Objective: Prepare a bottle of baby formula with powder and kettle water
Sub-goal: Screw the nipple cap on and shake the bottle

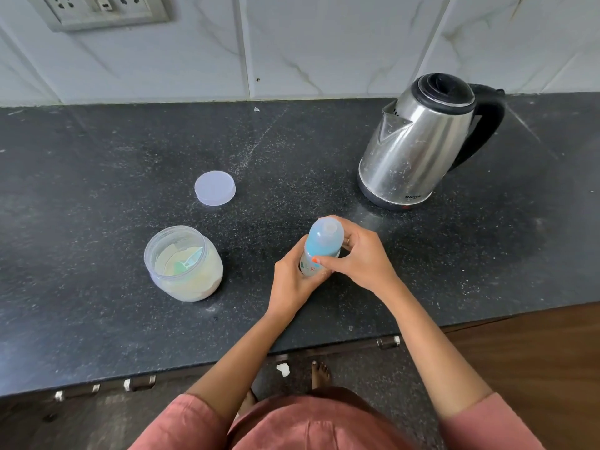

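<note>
- On the dark counter (97, 164), near the front edge, both hands hold the bottle (321, 251).
- The bottle stands almost straight up. Its long side runs up and down, and its top tips a little to the right and toward the wall.
- A clear cap (326, 233) covers the top of the bottle.
- The left hand (293, 282) is wrapped tight around the bottom part of the bottle.
- The right hand (360, 254) is closed around the cap, with the thumb pressed on the front.
- I cannot tell what is inside the bottle.
- The jar (183, 263) stands open to the left of the bottle. It has pale powder in it, and a scoop (188, 263) lies in the powder.
- The lid (215, 187) lies flat behind the jar, apart from it.
- The kettle (422, 141) stands at the back right with its top shut and its spout to the left.
</note>
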### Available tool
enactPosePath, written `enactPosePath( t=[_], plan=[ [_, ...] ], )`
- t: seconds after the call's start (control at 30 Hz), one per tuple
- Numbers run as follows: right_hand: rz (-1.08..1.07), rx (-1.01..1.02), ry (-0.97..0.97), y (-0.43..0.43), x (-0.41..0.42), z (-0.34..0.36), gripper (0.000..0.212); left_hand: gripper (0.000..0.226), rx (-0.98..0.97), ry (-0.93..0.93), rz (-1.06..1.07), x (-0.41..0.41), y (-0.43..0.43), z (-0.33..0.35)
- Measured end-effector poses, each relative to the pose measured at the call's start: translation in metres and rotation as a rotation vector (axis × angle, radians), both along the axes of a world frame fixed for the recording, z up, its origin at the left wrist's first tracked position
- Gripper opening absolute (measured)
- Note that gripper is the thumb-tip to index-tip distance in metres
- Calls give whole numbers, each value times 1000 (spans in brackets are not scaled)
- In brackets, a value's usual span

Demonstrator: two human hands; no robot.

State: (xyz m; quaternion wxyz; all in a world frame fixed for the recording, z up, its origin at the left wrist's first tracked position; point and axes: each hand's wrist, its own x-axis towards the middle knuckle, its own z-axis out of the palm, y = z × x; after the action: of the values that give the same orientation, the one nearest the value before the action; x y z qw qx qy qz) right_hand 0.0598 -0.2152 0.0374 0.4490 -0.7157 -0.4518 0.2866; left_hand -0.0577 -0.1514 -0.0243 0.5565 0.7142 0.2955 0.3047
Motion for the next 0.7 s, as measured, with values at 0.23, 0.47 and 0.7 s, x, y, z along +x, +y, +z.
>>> enactPosePath(
  t=[0.23,0.47,0.7],
  plan=[
    [-129,43,-25,-2,-14,-2,55,50,2,-13,14,1,-3,-3],
    [-244,86,-25,-1,-26,-6,50,49,-3,-17,22,1,-4,-3],
    [-293,94,-29,-1,-34,-8,53,48,0,1,28,0,-4,-3]
  ],
)
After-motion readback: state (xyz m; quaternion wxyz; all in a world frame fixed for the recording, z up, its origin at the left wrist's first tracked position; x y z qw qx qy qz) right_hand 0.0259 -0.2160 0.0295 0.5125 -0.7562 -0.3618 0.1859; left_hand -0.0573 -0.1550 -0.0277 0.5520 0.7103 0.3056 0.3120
